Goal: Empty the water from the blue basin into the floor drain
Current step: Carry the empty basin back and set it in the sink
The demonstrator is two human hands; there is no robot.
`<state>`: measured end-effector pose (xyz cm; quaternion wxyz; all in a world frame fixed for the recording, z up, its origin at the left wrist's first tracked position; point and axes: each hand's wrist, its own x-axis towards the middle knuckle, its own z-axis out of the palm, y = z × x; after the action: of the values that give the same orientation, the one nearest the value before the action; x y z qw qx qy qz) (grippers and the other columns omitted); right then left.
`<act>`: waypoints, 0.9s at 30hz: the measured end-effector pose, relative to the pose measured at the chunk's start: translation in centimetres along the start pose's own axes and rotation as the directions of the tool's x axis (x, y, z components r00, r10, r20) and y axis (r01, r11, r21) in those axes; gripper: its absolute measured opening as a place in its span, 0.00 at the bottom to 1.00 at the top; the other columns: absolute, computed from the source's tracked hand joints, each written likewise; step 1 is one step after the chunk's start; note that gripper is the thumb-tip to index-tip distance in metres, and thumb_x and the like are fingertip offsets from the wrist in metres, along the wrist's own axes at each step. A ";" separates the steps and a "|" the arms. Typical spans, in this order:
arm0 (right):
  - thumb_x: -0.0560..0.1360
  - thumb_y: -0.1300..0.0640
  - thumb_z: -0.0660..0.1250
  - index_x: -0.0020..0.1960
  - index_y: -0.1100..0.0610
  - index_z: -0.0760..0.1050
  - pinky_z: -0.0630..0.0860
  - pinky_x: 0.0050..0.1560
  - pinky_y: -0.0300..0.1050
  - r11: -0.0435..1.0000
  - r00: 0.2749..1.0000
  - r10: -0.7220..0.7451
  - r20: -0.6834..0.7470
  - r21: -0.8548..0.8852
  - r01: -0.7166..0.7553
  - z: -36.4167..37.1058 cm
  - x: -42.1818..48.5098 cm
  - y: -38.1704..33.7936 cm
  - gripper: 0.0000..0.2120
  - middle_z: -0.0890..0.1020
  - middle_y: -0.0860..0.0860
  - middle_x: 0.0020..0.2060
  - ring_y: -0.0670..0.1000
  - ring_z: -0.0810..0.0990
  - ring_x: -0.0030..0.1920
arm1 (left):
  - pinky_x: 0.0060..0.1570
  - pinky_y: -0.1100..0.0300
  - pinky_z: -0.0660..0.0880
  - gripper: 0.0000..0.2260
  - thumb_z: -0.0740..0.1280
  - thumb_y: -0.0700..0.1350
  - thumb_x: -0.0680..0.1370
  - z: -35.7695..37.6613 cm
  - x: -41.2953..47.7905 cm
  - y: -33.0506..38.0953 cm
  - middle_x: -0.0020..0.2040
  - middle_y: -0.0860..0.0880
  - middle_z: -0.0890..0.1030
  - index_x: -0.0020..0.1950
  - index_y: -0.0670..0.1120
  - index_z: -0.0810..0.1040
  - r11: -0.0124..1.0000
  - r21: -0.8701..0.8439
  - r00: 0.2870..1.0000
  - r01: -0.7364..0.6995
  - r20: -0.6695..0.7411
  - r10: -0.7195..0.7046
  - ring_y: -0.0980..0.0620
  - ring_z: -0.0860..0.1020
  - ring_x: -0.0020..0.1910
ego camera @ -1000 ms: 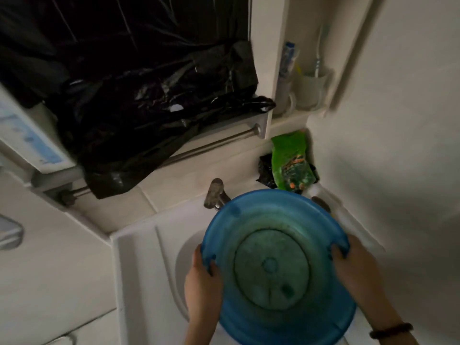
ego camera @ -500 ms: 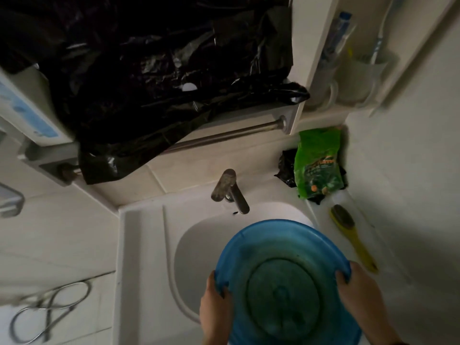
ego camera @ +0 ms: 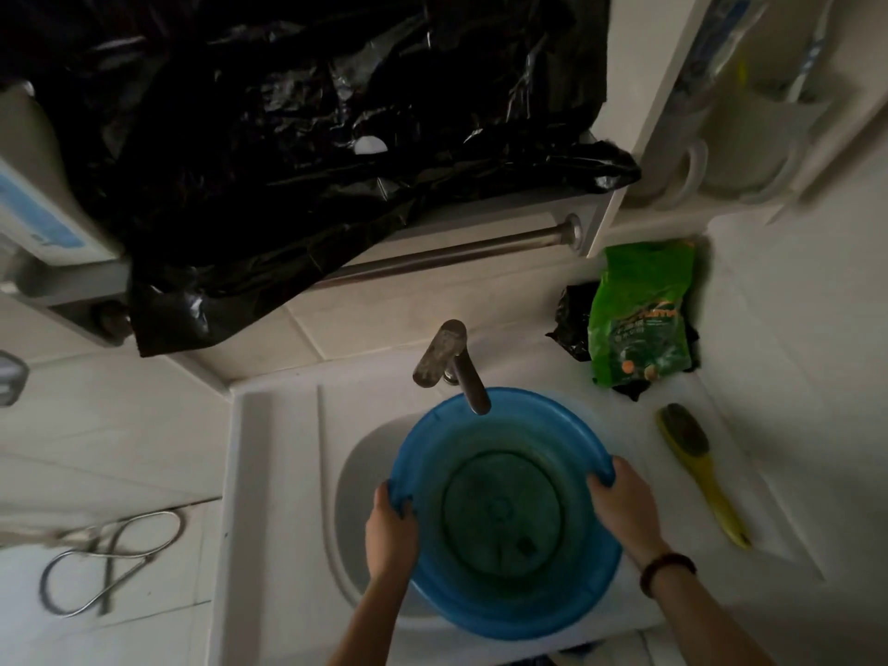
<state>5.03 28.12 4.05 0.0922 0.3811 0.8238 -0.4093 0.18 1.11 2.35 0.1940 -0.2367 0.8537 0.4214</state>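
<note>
You have the blue basin [ego camera: 504,511] clamped at its rim on both sides — left hand [ego camera: 390,533] on the left edge, right hand [ego camera: 624,507] on the right, fingers curled over the lip. That two-sided hold likely keeps the water level. The basin sits over the sink [ego camera: 278,473] bowl, its far rim under the faucet [ego camera: 456,367] spout. The floor drain is out of sight — carry it there untilted.

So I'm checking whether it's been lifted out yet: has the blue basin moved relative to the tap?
Yes. The blue basin has dropped from covering the tap to beneath its spout, over the sink.
</note>
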 end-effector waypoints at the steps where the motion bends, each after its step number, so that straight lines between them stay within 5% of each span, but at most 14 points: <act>1: 0.79 0.58 0.61 0.50 0.61 0.73 0.72 0.34 0.45 1.000 1.000 -0.001 0.002 0.022 0.001 0.6 0.5 0.1 0.06 0.80 0.57 0.40 0.54 0.78 0.37 | 0.49 0.53 0.75 0.19 0.61 0.41 0.80 -0.1 0.2 0.0 0.58 0.39 0.82 0.72 0.45 0.68 1.000 -0.011 1.000 -0.005 -0.008 0.005 0.37 0.81 0.55; 12: 0.79 0.61 0.61 0.51 0.60 0.72 0.71 0.37 0.46 0.993 0.997 0.005 0.079 0.114 -0.014 5.0 3.6 2.0 0.03 0.77 0.54 0.39 0.54 0.76 0.38 | 0.54 0.50 0.73 0.20 0.63 0.39 0.80 1.3 3.3 -3.2 0.61 0.38 0.80 0.72 0.44 0.68 0.990 -0.120 0.998 0.068 -0.003 -0.069 0.36 0.79 0.58; 18: 0.80 0.60 0.61 0.55 0.59 0.72 0.70 0.35 0.44 0.991 0.994 0.028 0.103 0.131 -0.041 5.8 5.1 2.7 0.05 0.77 0.53 0.40 0.52 0.77 0.38 | 0.52 0.50 0.75 0.18 0.64 0.40 0.80 1.9 4.4 -3.5 0.52 0.45 0.80 0.70 0.46 0.70 0.984 -0.148 0.995 0.101 0.042 -0.096 0.37 0.80 0.54; 27: 0.80 0.60 0.61 0.52 0.60 0.72 0.70 0.32 0.44 0.990 0.987 0.056 0.151 0.123 -0.075 5.9 6.3 2.8 0.04 0.77 0.56 0.39 0.52 0.76 0.36 | 0.56 0.44 0.77 0.18 0.64 0.41 0.80 2.5 5.7 -3.7 0.57 0.40 0.80 0.70 0.46 0.68 0.983 -0.130 0.990 0.127 0.071 -0.118 0.37 0.80 0.53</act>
<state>1.68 28.26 -4.40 0.1415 0.3820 0.7737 -0.4853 -2.02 -0.24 -4.40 0.2300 -0.2877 0.8007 0.4725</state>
